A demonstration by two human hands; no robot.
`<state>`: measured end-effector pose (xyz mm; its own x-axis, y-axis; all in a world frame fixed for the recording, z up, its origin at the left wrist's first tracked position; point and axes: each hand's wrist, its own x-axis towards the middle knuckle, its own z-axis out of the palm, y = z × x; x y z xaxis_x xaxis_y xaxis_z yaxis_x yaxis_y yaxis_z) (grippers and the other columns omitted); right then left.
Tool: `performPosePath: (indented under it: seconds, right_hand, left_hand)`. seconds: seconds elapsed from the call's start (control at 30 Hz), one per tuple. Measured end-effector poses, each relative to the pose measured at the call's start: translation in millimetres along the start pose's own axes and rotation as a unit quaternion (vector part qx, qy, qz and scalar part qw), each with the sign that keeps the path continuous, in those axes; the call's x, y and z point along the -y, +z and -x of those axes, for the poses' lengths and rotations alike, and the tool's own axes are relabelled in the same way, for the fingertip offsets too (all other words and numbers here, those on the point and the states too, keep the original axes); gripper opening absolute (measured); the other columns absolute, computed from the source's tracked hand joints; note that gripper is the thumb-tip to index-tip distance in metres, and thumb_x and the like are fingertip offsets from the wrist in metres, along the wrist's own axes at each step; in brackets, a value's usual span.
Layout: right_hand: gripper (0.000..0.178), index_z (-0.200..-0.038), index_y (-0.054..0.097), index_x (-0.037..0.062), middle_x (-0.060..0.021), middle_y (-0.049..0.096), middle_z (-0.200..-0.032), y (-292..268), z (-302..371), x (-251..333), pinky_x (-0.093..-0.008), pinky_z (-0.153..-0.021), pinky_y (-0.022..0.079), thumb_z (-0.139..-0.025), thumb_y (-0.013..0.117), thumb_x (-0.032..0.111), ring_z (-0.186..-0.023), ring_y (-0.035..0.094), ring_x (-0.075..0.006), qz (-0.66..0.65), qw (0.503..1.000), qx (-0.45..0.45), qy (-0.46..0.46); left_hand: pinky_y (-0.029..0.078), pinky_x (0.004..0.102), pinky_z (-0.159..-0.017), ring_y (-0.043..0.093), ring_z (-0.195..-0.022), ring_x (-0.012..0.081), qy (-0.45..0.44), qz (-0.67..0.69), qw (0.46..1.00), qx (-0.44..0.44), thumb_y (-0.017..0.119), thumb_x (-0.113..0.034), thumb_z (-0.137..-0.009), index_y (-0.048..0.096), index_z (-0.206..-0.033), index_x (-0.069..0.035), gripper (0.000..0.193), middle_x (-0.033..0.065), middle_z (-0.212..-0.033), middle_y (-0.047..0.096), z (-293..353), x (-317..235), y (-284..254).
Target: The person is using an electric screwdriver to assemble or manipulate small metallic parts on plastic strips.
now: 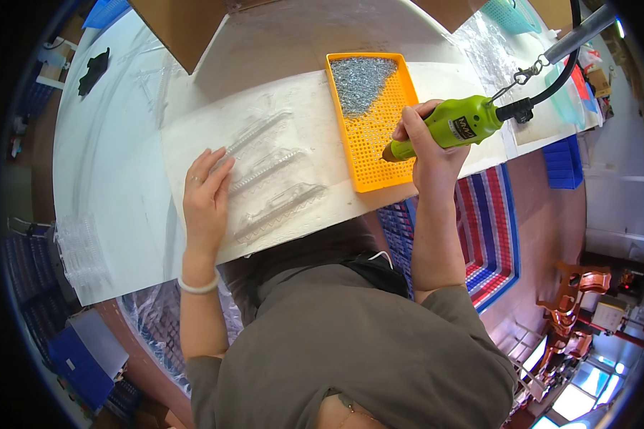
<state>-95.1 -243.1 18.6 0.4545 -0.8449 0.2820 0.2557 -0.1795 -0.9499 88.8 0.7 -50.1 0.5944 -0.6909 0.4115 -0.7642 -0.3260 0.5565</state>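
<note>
My right hand [435, 151] is wrapped round a lime-green electric screwdriver [466, 123], which tilts with its tip pointing down to the left. That tip is over the bare right part of a yellow perforated tray [368, 159]. Small silvery screws [361, 80] are heaped in the tray's far end. Several clear plastic strips [268, 170] with ribbed edges lie in a row on the white board. My left hand [206, 194] rests at their left ends, fingers stretched out and slightly apart. Its fingertips are by the farthest strips; whether they touch one I cannot tell.
A hook and cable hold the screwdriver from a grey bar [581, 34] at upper right. Cardboard boxes [179, 25] stand at the far side. More clear strips [82, 247] are stacked at the table's left edge. A black cloth-like piece [94, 71] lies far left. A blue bin [563, 163] is at right.
</note>
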Motion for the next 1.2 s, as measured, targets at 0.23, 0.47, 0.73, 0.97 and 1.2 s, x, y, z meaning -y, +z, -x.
performPosePath:
  seconds: [0.23,0.47,0.73,0.97,1.2]
  right_hand:
    - [0.012,-0.086,0.059,0.0025,-0.0051,0.062,-0.073,-6,3,-3,-0.0242,-0.058,0.051,-0.083,0.069,-0.003,-0.062,0.063,-0.0127,0.013,0.999,0.043,-0.001]
    - [0.011,-0.087,0.059,0.0021,-0.0056,0.063,-0.075,-8,2,2,-0.0247,-0.06,0.052,-0.083,0.069,-0.002,-0.066,0.064,-0.0131,0.002,0.998,0.056,0.005]
    - [0.009,-0.087,0.059,0.0001,-0.0075,0.063,-0.075,-4,1,5,-0.0262,-0.061,0.053,-0.084,0.066,-0.004,-0.065,0.064,-0.0149,-0.022,0.999,0.042,0.005]
    - [0.01,-0.086,0.058,-0.0004,-0.009,0.06,-0.073,11,-9,28,-0.0272,-0.056,0.052,-0.081,0.064,-0.007,-0.059,0.061,-0.0162,-0.097,0.994,0.033,-0.041]
    - [0.012,-0.087,0.058,0.0008,-0.0081,0.062,-0.076,80,-10,24,-0.0268,-0.058,0.053,-0.082,0.064,-0.008,-0.063,0.063,-0.0157,-0.179,0.976,0.116,-0.046]
  left_hand:
    - [0.048,0.0388,-0.096,0.054,-0.12,0.0318,-0.029,0.055,0.998,0.02,0.063,0.002,-0.084,0.069,-0.107,-0.005,0.025,0.0081,-0.118,0.064,-13,-3,2]
    - [0.051,0.038,-0.086,0.061,-0.101,0.0307,0.199,0.153,0.963,0.097,0.076,-0.004,-0.071,0.067,-0.101,-0.003,0.032,0.0134,-0.106,0.063,-17,-100,51]
    - [0.054,0.034,-0.074,0.063,-0.091,0.0271,0.227,0.116,0.96,0.116,0.075,-0.004,-0.07,0.067,-0.096,-0.002,0.027,0.0111,-0.103,0.064,-12,-106,77]
    - [0.051,0.0365,-0.08,0.062,-0.095,0.0285,0.087,0.003,0.996,-0.007,0.074,-0.002,-0.073,0.07,-0.092,-0.005,0.02,0.0103,-0.102,0.066,-6,-52,22]
    - [0.05,0.0373,-0.085,0.061,-0.098,0.0289,0.016,-0.007,1.0,-0.026,0.07,-0.001,-0.076,0.071,-0.093,-0.004,0.018,0.0093,-0.103,0.065,24,-39,20]
